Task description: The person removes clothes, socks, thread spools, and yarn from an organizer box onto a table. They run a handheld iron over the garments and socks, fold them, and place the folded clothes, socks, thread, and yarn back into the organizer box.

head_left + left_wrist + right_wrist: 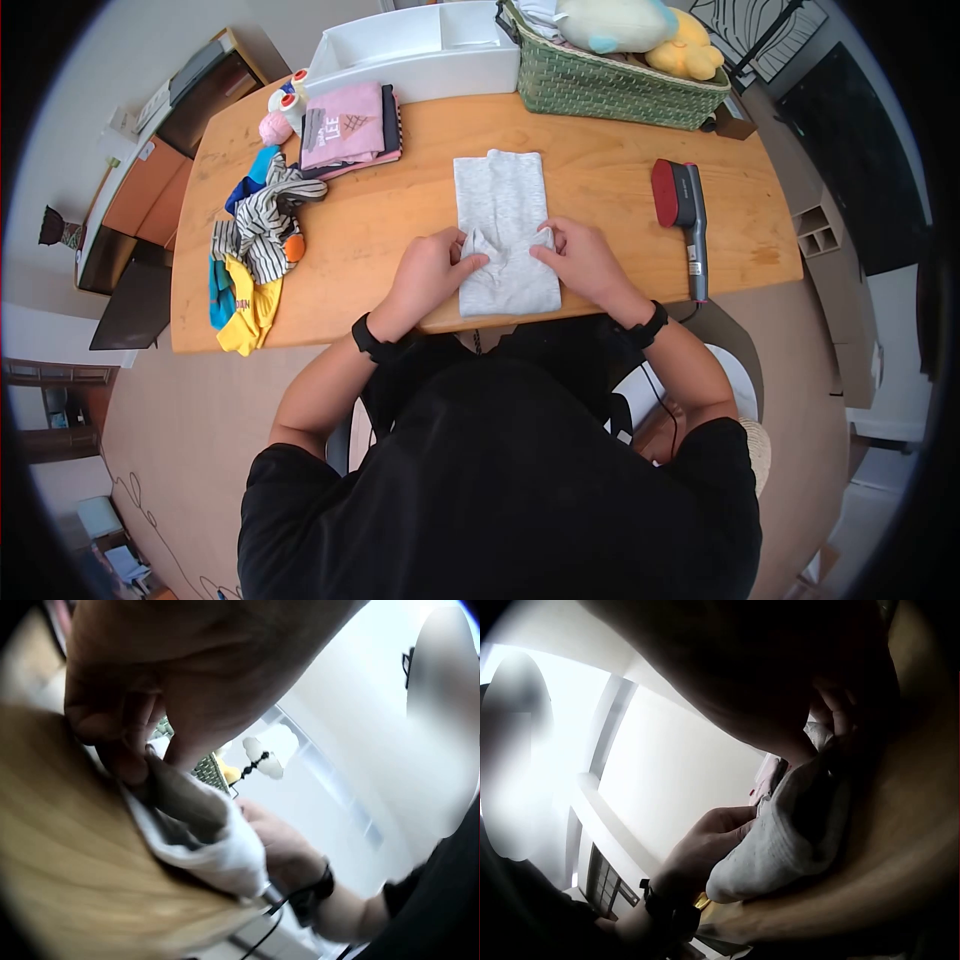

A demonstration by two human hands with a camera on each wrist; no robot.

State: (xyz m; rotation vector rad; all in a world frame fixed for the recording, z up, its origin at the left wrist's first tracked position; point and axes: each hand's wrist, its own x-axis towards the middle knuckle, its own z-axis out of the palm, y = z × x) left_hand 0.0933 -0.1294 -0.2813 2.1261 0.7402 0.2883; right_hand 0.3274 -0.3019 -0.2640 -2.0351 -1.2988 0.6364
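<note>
A light grey cloth (503, 190), folded into a narrow strip, lies lengthwise near the table's front edge. The left hand (428, 272) pinches its left side between thumb and fingers, and the right hand (585, 262) pinches its right side at about the same height. Small raised folds show at both grips. In the left wrist view the cloth (240, 859) bulges into an open layer below the left hand (187, 682). The right wrist view has the cloth (772, 851) hanging open in a similar way beneath the right hand (780, 682).
Crumpled striped, yellow and blue clothes (262, 235) lie at the left. Behind them are folded pink and dark clothes (345, 130) and spools (292, 105). A white tray (412, 75) and a green basket (620, 95) line the back. A red-and-grey handheld appliance (690, 225) lies right.
</note>
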